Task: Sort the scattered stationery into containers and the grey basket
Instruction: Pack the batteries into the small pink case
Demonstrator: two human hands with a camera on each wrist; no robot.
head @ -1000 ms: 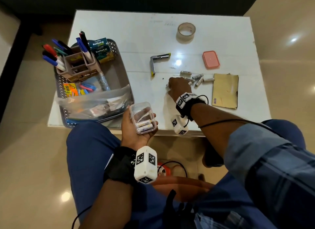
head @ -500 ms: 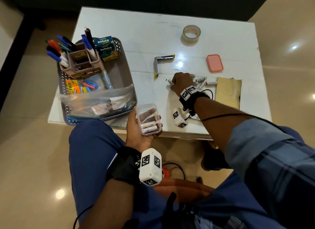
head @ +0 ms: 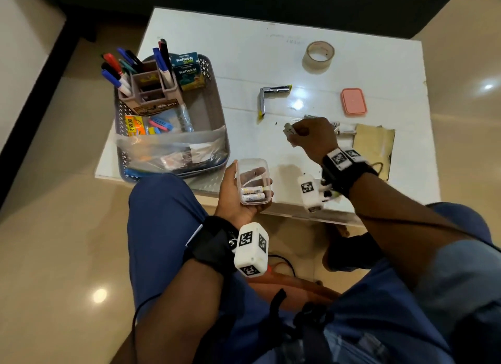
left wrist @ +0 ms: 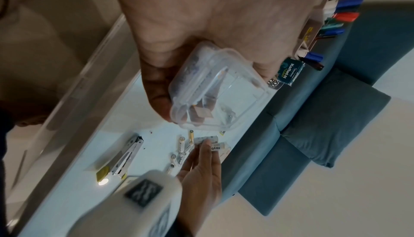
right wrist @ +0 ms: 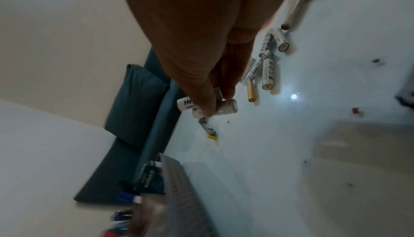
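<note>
My left hand (head: 232, 198) grips a small clear plastic container (head: 253, 180) at the table's near edge; two white batteries (head: 252, 194) lie inside it. My right hand (head: 311, 137) is over the middle of the white table (head: 244, 54) and pinches a few white batteries (head: 290, 130), seen between thumb and fingers in the right wrist view (right wrist: 225, 109) and in the left wrist view (left wrist: 208, 141). Several loose batteries (head: 343, 129) lie on the table just right of that hand. The grey basket (head: 214, 111) stands at the left.
The basket holds a pen holder (head: 151, 89) with markers, green boxes (head: 187, 70) and a plastic bag (head: 173, 149). On the table lie an opened metal stapler (head: 271, 94), a tape roll (head: 319, 56), a pink lid (head: 353, 101) and a brown envelope (head: 375, 146).
My right hand has picked up a few batteries from the pile and lifted them slightly toward the left. My left hand still holds the container in the same place.
</note>
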